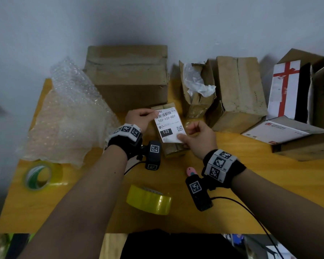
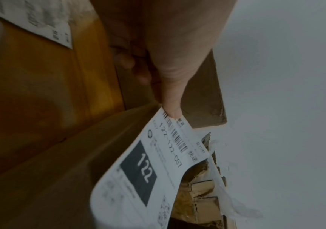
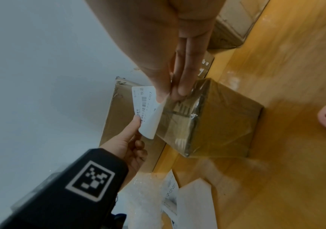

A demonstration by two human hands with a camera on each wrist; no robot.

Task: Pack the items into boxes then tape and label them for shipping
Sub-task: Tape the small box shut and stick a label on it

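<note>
A white shipping label [image 1: 169,126] printed "122-122-C07" hangs just above a small taped cardboard box [image 1: 173,149] in the middle of the table. My left hand [image 1: 141,116] pinches the label's top left corner [image 2: 172,115] between thumb and finger. The label's bottom right corner is pinched by my right hand [image 1: 193,134]. In the right wrist view the label [image 3: 148,108] curls over the small box [image 3: 213,119], whose sides are wrapped in clear tape. Whether the label touches the box top I cannot tell.
A big closed carton [image 1: 127,75] stands behind. Bubble wrap [image 1: 67,113] fills the left. Two tape rolls [image 1: 40,175] [image 1: 150,200] lie near the front edge. A torn box [image 1: 196,88], another carton [image 1: 239,92] and white gift boxes [image 1: 286,101] crowd the right. A pink tool [image 1: 190,171] lies by my right wrist.
</note>
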